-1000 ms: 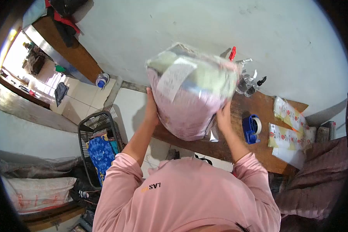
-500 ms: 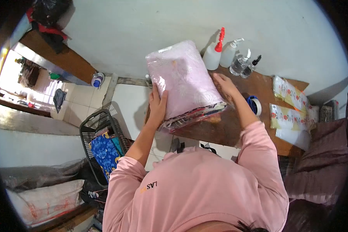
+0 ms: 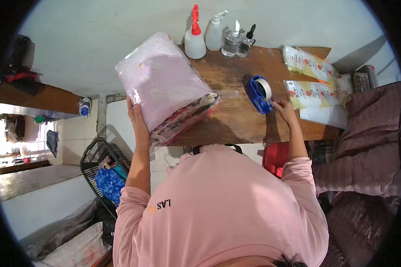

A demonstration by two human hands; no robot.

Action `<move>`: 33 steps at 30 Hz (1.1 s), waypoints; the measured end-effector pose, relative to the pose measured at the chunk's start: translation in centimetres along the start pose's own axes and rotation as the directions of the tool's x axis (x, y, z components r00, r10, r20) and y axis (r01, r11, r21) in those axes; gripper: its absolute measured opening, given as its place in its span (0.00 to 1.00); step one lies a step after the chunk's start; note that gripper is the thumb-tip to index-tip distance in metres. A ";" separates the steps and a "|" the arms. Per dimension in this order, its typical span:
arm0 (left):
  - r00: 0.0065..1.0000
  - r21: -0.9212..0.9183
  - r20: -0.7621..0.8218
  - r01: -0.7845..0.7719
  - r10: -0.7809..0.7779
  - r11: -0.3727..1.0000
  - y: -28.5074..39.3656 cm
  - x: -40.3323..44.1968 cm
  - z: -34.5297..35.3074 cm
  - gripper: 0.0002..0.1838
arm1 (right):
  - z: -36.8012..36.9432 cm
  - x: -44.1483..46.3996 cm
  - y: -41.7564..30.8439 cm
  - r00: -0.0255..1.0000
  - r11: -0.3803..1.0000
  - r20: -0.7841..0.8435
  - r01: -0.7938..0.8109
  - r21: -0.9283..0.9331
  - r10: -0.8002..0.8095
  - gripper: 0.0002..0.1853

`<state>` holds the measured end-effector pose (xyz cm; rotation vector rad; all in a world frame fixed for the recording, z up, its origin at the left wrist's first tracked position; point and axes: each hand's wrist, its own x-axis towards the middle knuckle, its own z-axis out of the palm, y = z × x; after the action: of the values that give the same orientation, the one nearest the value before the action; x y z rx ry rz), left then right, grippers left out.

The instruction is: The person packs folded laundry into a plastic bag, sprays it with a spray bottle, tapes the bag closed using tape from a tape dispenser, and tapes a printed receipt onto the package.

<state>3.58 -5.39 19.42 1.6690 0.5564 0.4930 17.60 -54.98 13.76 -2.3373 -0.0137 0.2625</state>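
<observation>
A thick, pale pink folded fabric bundle (image 3: 160,80) in clear plastic lies tilted on the left end of the wooden table, with dark patterned layers showing along its near edge. My left hand (image 3: 139,124) grips its left side, thumb near the top face and fingers along the edge, partly hidden. Towards the right of the table stands a blue tape dispenser (image 3: 256,99) with a roll of clear tape (image 3: 264,89). My right hand (image 3: 286,110) is closed at the dispenser's near right end; whether it pinches the tape's loose end or the body is too small to tell.
Behind the bundle stand a red-topped spray bottle (image 3: 194,44), a pump bottle (image 3: 214,35) and two small clear bottles. Printed plastic packs (image 3: 314,94) lie on the table's (image 3: 223,124) right. A dark basket (image 3: 88,167) with cloth stands on the floor at left.
My right hand has left the bundle's right side and moved right to the tape dispenser. My left hand stays on the bundle. The view has shifted towards the right.
</observation>
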 end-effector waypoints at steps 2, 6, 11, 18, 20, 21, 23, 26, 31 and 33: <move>1.000 -0.061 0.013 -0.017 0.018 0.998 0.6 -0.3 0.3 0.34 | 0.2 0.4 -0.4 0.999 1.000 0.031 0.018 -0.001 -0.018 0.17; 0.999 -0.180 0.040 0.029 -0.022 0.983 0.7 0.0 0.3 0.38 | 0.2 1.6 -0.1 0.981 0.959 0.002 0.189 -0.211 -0.193 0.13; 0.997 -0.163 0.022 0.080 -0.077 0.983 1.1 -0.1 0.5 0.38 | -1.9 0.0 -5.4 0.977 0.991 0.171 -0.125 -0.047 0.131 0.13; 0.995 -0.199 0.020 0.096 -0.094 0.975 2.4 -1.1 1.0 0.37 | -0.2 0.1 2.2 0.984 0.987 0.128 0.111 0.118 -0.126 0.13; 0.995 -0.186 0.013 0.096 -0.095 0.978 1.7 -0.8 0.8 0.37 | -0.4 -0.8 3.5 0.965 0.924 0.243 -0.002 0.383 -0.098 0.11; 0.996 -0.212 0.019 0.088 -0.086 0.973 1.5 -0.7 0.8 0.37 | -0.6 -1.3 4.1 0.949 0.864 0.300 -0.071 0.498 -0.096 0.10; 0.997 -0.265 0.028 0.072 -0.067 0.961 1.3 -0.7 0.8 0.37 | -0.4 -1.9 5.9 0.937 0.762 0.345 -0.183 0.621 -0.056 0.08; 0.998 -0.256 -0.003 0.061 -0.064 0.965 1.6 -0.9 1.1 0.37 | -0.6 -3.5 5.1 0.922 0.567 0.388 -0.318 0.760 -0.003 0.05; 0.999 -0.222 -0.014 0.045 -0.050 0.974 0.3 -0.3 0.4 0.37 | -0.1 -3.1 5.6 0.915 0.536 0.400 -0.366 0.761 0.057 0.07; 0.999 -0.161 -0.048 0.014 -0.022 0.987 -0.6 0.1 -0.3 0.37 | 1.0 -1.7 7.9 0.905 0.679 0.418 -0.354 0.643 0.076 0.10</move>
<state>3.47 -5.01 18.88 1.5002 0.5531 0.5536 15.21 -60.01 7.84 -1.4771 0.1665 0.6892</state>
